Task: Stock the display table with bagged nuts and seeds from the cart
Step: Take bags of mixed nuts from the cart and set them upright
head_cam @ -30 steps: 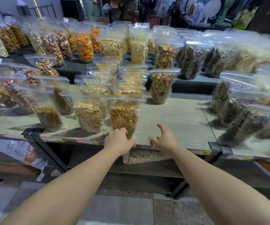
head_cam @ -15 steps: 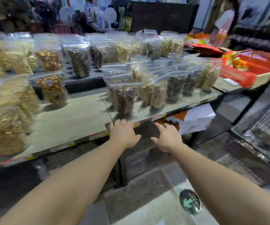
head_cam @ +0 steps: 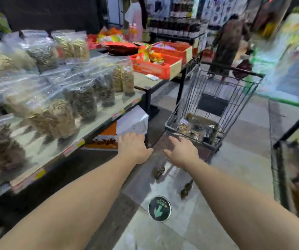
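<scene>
Left hand (head_cam: 133,149) and right hand (head_cam: 182,152) both empty, fingers spread, reaching toward cart (head_cam: 215,98); bagged nuts (head_cam: 197,128) just beyond right fingertips, in basket bottom. Probably light, soft, slippery film; best pinched at sealed top edge

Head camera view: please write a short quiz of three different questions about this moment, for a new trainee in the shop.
1. True or false: the left hand and the right hand are both empty, with fingers spread.
2. Where are the bags that remain to be stocked?
A. In the bottom of the wire cart
B. On the floor beside the green arrow sticker
C. In the red crates
3. Fill in: the display table with the bagged nuts stands to the person's ____ side.

Key: 1 true; 2 A; 3 left.
</scene>
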### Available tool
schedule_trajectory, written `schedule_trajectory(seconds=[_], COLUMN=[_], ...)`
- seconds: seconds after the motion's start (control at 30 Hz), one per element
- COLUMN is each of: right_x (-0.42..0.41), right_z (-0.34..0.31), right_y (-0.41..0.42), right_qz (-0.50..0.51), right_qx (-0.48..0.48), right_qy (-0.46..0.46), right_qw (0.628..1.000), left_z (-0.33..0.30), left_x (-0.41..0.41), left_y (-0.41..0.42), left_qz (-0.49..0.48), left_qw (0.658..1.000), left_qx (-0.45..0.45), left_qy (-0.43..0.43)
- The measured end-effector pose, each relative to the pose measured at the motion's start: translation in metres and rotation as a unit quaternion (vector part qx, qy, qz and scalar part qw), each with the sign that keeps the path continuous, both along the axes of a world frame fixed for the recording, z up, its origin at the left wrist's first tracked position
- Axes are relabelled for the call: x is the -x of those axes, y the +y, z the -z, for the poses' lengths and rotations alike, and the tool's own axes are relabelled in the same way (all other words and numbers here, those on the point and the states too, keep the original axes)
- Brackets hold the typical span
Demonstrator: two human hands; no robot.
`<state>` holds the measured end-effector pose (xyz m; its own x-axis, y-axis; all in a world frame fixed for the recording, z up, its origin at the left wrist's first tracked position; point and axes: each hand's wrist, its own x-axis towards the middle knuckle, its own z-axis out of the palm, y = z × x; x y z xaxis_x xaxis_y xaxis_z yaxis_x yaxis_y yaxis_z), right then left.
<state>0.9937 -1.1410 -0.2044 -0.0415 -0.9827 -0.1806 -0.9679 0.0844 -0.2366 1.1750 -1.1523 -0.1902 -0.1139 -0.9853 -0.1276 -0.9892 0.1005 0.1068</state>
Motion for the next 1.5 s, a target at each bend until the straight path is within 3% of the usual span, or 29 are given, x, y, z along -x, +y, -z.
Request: schedule_trajectory(seconds=[0.2, 0.43, 0.73, 1.2, 1.5], right_x=[0.061, 0.121, 0.190, 0.330, 0.315], right_z=[0.008, 0.020, 0.059, 0.148, 0.228], right_y=[-0.071, -0.155, -0.232, -0.393, -0.438], right_qz=[0.080, 0.198, 0.249, 0.134, 0.170], right_qx=[-0.010, -0.041, -0.076, -0.194, -0.267], right_qy=[0.005, -0.051, -0.089, -0.089, -0.218], right_qw=[0.997, 0.978, 0.961, 0.968, 0.923], left_z=[0.013, 0.017, 0.056, 0.153, 0.212], left_x=[0.059, 0.106, 0.179, 0.290, 0.309], left_y=[-0.101, -0.223, -0.315, -0.419, -0.458], left_qz=[0.063, 0.122, 0.164, 0.017, -0.053], left_qw=[0.998, 0.992, 0.984, 0.975, 0.954], left_qx=[-0.004, -0.012, -0.067, -0.215, -0.273], left_qy=[0.006, 0.017, 0.007, 0.046, 0.112])
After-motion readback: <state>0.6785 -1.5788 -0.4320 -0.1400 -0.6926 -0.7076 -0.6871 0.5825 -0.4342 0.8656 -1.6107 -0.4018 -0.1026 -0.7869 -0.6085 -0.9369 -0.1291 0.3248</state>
